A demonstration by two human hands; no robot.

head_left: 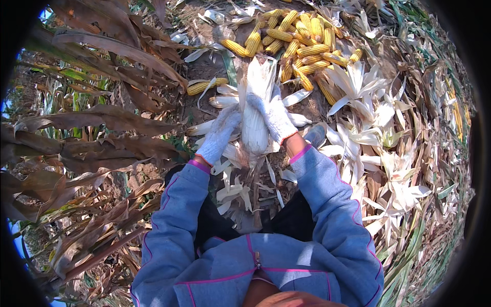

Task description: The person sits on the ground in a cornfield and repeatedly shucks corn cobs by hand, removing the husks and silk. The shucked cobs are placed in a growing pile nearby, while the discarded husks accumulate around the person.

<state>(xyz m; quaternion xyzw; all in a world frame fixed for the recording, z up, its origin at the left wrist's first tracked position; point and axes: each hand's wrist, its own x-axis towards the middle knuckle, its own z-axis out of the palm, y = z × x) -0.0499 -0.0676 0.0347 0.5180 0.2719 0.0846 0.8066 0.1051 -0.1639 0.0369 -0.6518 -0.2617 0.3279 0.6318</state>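
An ear of corn [254, 128], mostly wrapped in pale dry husk, is upright in the view between my two gloved hands. My right hand [274, 117], in a white knit glove, grips it from the right, with the thumb across its front. My left hand [222, 130], also gloved, is at the ear's left side, fingertips against the husk; their exact hold is hidden. Below the ear, a dry corn stalk [256, 188] runs down between my legs. Several more husk-covered ears [201, 127] lie on the ground around my hands.
Beyond my hands is a heap of bare yellow corn cobs [303, 42]. One single cob [207, 86] lies apart to the left. Peeled husks [383, 115] cover the ground on the right. Standing dry corn plants [96, 126] crowd the left side. A shoe [316, 134] shows beside my right wrist.
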